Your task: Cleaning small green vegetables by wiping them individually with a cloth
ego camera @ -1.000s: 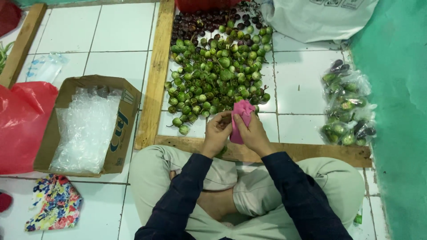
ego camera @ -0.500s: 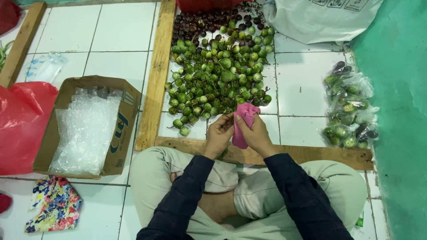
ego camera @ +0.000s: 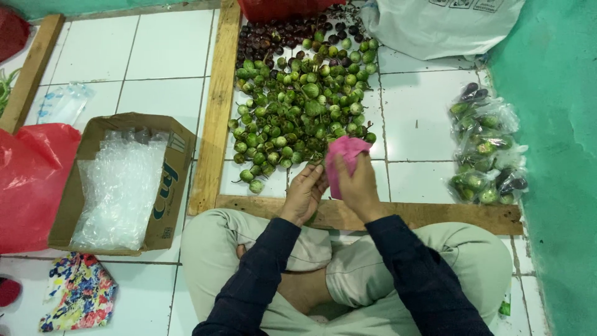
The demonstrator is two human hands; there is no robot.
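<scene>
I sit cross-legged on a white tiled floor. My right hand (ego camera: 356, 185) grips a pink cloth (ego camera: 346, 153) and presses it toward my left hand (ego camera: 305, 194), whose fingers are cupped against the cloth; what lies inside them is hidden. Both hands hover over a wooden plank (ego camera: 435, 215) at the near edge of a heap of small round green eggplants (ego camera: 298, 115). Dark purple ones (ego camera: 273, 34) lie at the heap's far end.
A cardboard box (ego camera: 168, 199) of clear plastic bags stands at the left, beside a red plastic bag (ego camera: 28, 180). Several filled clear bags of eggplants (ego camera: 485, 149) lie at the right near a green wall. A white sack (ego camera: 441, 25) sits top right; a floral cloth (ego camera: 78, 298) bottom left.
The pink cloth and my right hand have shifted slightly as they rub against my left hand; the rest is unmoved.
</scene>
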